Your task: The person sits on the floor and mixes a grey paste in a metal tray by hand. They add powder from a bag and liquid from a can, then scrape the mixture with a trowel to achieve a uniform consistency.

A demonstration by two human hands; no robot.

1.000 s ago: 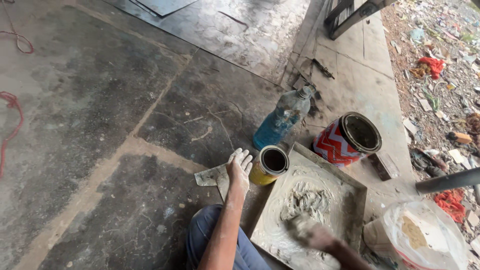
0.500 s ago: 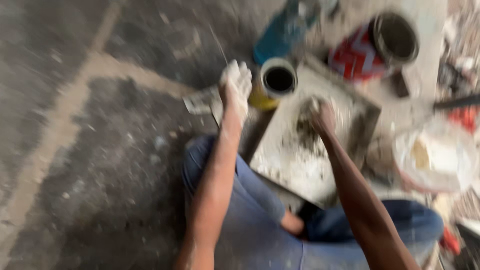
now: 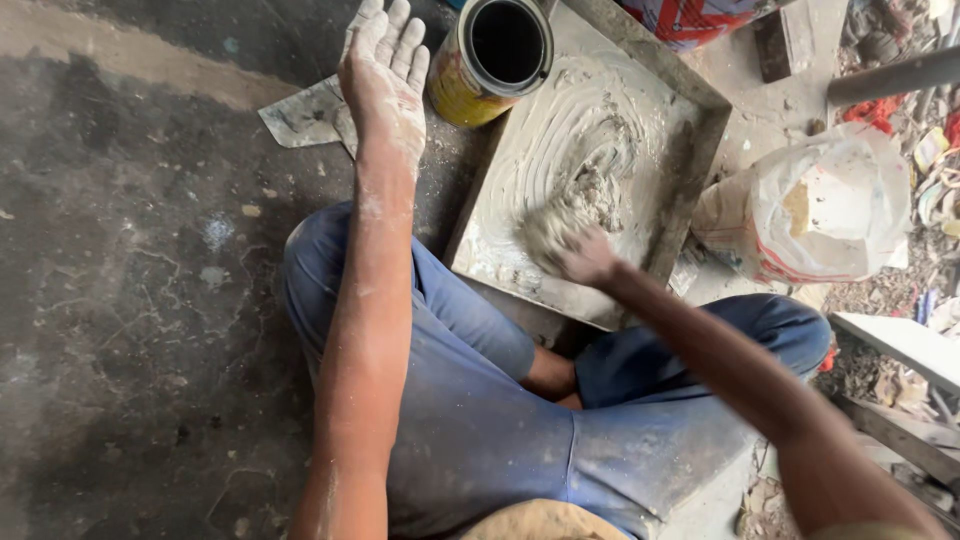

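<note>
the step in hand looks like kneading wet grey paste by hand; the right hand, coated and curled around a lump of the wet grey paste, sits in the shallow square grey metal tray on the dusty concrete floor; the left hand lies spread flat on the floor beside the open yellow tin can; the next move would call for steady pressure, keeping paste inside the rim; a white plastic sack stands near.

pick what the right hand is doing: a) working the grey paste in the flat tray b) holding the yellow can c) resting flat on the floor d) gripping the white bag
a: the right hand is coated in grey paste and presses into it inside the tray, away from the yellow can.
</note>
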